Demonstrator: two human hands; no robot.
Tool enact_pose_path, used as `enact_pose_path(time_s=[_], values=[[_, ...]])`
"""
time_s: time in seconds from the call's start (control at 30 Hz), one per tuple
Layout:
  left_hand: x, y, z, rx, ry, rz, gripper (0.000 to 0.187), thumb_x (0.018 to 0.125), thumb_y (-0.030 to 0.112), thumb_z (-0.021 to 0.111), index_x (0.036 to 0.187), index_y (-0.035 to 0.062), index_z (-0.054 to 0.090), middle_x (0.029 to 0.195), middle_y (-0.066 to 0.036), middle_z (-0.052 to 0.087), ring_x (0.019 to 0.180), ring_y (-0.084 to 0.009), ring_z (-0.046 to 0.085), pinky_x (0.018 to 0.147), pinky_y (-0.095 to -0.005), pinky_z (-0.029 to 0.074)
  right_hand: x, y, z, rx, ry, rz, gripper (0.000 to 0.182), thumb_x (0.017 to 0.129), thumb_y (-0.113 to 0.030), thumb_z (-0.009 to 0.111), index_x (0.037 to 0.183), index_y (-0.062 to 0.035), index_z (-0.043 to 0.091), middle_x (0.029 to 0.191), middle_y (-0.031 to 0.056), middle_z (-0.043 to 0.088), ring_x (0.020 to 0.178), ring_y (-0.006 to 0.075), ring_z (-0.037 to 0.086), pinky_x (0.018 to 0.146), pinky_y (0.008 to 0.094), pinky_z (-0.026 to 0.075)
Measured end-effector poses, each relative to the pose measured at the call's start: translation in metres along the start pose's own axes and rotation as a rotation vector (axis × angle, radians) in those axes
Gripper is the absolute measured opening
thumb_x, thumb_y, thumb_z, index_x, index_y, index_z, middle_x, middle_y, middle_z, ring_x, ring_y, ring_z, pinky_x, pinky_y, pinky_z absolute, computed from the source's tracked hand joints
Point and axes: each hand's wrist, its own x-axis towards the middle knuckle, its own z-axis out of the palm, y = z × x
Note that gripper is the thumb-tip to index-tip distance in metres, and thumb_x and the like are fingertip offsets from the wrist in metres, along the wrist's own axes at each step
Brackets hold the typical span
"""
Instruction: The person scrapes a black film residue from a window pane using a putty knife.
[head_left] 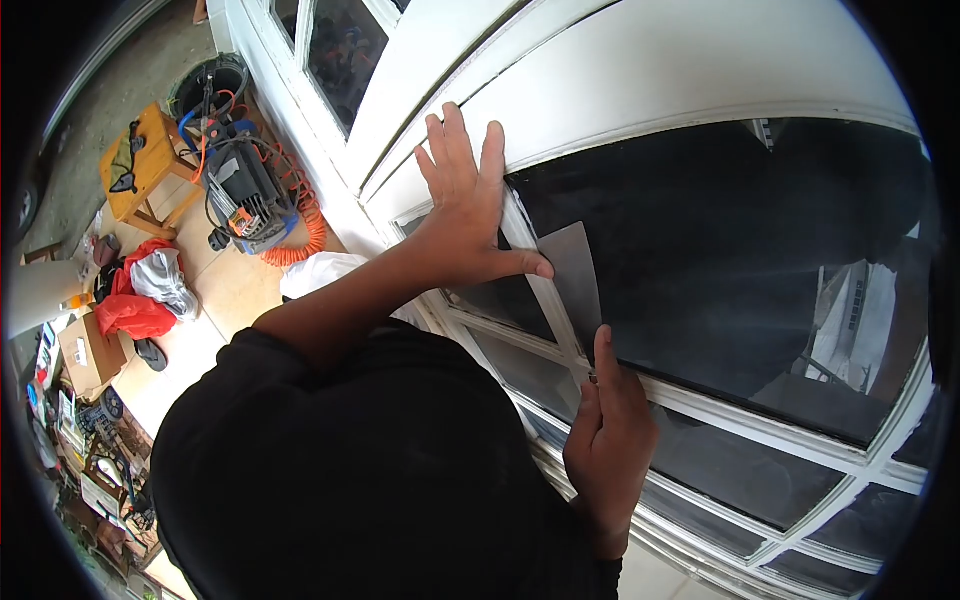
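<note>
My left hand [462,215] is open, its fingers spread over the white frame [548,290] of a glazed door or window panel. Its thumb reaches across to the edge of a thin grey flat sheet [575,270], which lies against the dark glass [700,230] and narrows downward. At the lower end of that sheet, my right hand [612,430] is closed with the index finger pointing up along it. A tiny shiny bit shows between finger and thumb; what it belongs to is hidden by the fingers.
An air compressor [245,185] with an orange coiled hose [315,235] stands on the tiled floor at left. Beside it are a wooden stool [150,165], red cloth [135,310], a cardboard box [92,352] and assorted tools. More white-framed panes extend below my hands.
</note>
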Motion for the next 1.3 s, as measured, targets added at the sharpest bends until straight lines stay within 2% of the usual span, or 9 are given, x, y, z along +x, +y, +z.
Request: enact_pose_path(time_s=[0.17, 0.3, 0.9, 1.3], values=[[0.000, -0.003, 0.000, -0.009, -0.004, 0.002, 0.144, 0.062, 0.083, 0.064, 0.142, -0.0187, 0.001, 0.137, -0.053, -0.022, 0.128, -0.0681, -0.025, 0.096, -0.0771, -0.010, 0.000, 0.002, 0.005, 0.023, 0.045, -0.039, 0.059, 0.083, 0.004, 0.056, 0.141, -0.0101, 0.050, 0.083, 0.0107, 0.062, 0.070, 0.0239, 0.062, 0.058, 0.0345, 0.050], [0.000, -0.001, 0.000, -0.010, -0.020, -0.009, 0.142, 0.064, 0.084, 0.062, 0.142, -0.0189, 0.002, 0.137, -0.053, -0.021, 0.128, -0.0686, -0.024, 0.096, -0.0772, -0.011, 0.000, 0.002, 0.005, -0.001, 0.002, -0.014, 0.059, 0.083, 0.003, 0.056, 0.140, -0.0095, 0.050, 0.085, 0.0109, 0.063, 0.071, 0.0240, 0.063, 0.059, 0.0342, 0.051], [0.000, -0.003, -0.001, -0.015, -0.031, -0.014, 0.137, 0.069, 0.081, 0.060, 0.142, -0.0194, 0.001, 0.137, -0.054, -0.021, 0.127, -0.0693, -0.024, 0.095, -0.0776, -0.011, 0.003, 0.006, 0.011, -0.018, 0.088, -0.067, 0.056, 0.084, 0.003, 0.055, 0.138, -0.0086, 0.052, 0.089, 0.0106, 0.066, 0.076, 0.0252, 0.065, 0.062, 0.0350, 0.052], [-0.001, -0.005, 0.000, -0.024, -0.032, -0.012, 0.132, 0.073, 0.078, 0.059, 0.141, -0.0202, 0.004, 0.137, -0.054, -0.019, 0.128, -0.0699, -0.022, 0.096, -0.0777, -0.009, 0.003, 0.006, 0.007, -0.007, 0.075, -0.007, 0.054, 0.083, 0.001, 0.057, 0.136, -0.0105, 0.055, 0.089, 0.0102, 0.065, 0.075, 0.0262, 0.064, 0.063, 0.0367, 0.052]])
